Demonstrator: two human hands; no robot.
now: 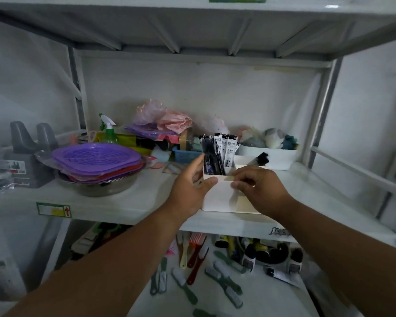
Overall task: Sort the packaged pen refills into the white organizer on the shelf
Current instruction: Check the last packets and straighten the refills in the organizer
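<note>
The white organizer (217,197) sits at the shelf's (124,207) front edge, refill packs (217,154) upright in its back-left compartment, left hand (190,191) gripping its left wall, right hand (258,188) with fingers curled on its divider.

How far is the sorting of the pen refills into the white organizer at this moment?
Well along, it seems. A bunch of refill packs already stands upright in the back left compartment of the white organizer. The left hand holds the organizer's left side, and the right hand rests curled on its front divider; neither visibly carries a pack. One dark pack lies in the back right compartment and may still need straightening.
</note>
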